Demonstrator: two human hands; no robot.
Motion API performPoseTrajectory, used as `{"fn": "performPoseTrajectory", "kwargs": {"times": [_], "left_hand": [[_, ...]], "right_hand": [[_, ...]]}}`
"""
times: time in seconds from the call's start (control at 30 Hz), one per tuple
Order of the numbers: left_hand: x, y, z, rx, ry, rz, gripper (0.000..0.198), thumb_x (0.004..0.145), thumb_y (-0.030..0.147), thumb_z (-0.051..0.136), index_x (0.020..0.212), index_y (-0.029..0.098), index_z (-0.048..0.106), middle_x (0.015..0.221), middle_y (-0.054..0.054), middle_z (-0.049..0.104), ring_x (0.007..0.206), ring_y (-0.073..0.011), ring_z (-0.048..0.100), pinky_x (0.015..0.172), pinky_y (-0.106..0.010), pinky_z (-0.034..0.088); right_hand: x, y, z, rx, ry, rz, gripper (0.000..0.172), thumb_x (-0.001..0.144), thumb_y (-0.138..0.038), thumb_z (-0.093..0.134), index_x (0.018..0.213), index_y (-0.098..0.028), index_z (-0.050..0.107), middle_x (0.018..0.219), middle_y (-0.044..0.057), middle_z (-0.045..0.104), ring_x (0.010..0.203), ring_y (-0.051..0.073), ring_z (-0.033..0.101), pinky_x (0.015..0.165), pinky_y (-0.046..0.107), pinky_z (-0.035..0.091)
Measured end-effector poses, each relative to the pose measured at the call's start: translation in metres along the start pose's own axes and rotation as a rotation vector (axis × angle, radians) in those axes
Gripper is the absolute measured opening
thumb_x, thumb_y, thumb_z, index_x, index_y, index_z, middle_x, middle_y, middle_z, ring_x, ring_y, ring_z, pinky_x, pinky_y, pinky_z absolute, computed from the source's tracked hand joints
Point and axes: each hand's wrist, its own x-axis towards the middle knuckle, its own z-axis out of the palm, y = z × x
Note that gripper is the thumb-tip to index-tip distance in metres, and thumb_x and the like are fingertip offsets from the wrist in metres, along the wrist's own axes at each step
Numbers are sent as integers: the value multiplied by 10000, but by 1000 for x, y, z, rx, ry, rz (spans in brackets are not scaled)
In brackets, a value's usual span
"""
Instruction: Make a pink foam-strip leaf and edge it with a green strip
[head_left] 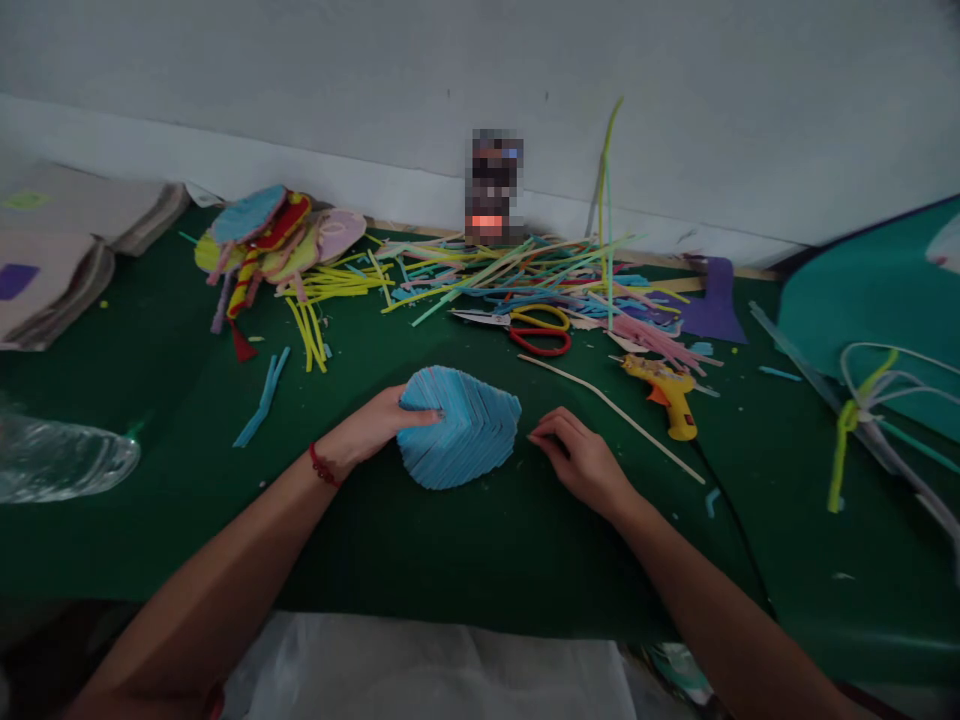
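Pale wall (pixel 300 90) at the back, dark green tabletop (pixel 337 560) below it; landmark: scissors (pixel 513 321) lying with yellow and red handles. Beyond them, a tangle of coloured strips (pixel 480 275); to their right, nearer the person, a yellow glue gun (pixel 679 405). Blue piece (pixel 457 430), leaf-like, faced with slanting ribbed strips: just on the person's side of the scissors, a little left of them. Left hand (pixel 375 425) clamped on its left edge, thumb flat over the upper face, other fingers mostly hidden, presumably underneath. Right hand (pixel 581 460) nearer than the scissors and right of them, clear of the piece; thumb and forefinger tips drawn together, cannot tell whether anything fine sits between. Handling, by judgement: light, fairly stiff as a sheet, not slippery given the ridges; strip ends along the border likely the fragile part, apt to lift or bend. Best hold: broad pinch on the rounded left side, thumb spread across several strips, pressure gentle, pointed right end left alone.
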Motion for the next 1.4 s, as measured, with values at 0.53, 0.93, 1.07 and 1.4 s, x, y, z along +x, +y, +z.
{"fn": "performPoseTrajectory", "kwargs": {"times": [0.53, 0.93, 1.07, 1.4], "left_hand": [[0, -6, 4, 112, 35, 57, 488, 641, 399, 768, 1052, 155, 670, 1131, -108, 697, 1044, -316, 642, 933, -483, 489], [-12, -2, 20, 1133, 156, 584, 560, 904, 373, 534, 1431, 250, 392, 1582, -87, 218, 1457, -294, 169, 1180, -494, 139], [-8, -11, 28, 1386, -48, 528, 502, 969, 412, 402, 1454, 292, 358, 1592, -60, 196, 1466, -265, 147, 1179, -505, 107], [-10, -11, 32, 1440, -16, 503, 470, 969, 417, 404, 1431, 330, 393, 1586, -45, 218, 1466, -261, 155, 1164, -529, 151]], "right_hand": [[1, -3, 9, -2, 13, -32, 111, 958, -230, 458, 874, -211, 529, 888, 62, 596, 752, 159, 617, 610, 264, 499], [2, 8, -3, -29, -147, 65, 93, 957, -239, 473, 895, -214, 538, 921, 44, 599, 801, 167, 623, 687, 277, 498], [3, 4, -4, -26, -163, 91, 101, 959, -235, 465, 898, -207, 540, 924, 54, 598, 803, 169, 613, 694, 281, 492], [-3, -3, 11, -102, -19, 5, 155, 960, -195, 415, 838, -196, 510, 863, 66, 584, 754, 162, 596, 612, 261, 475]]}}
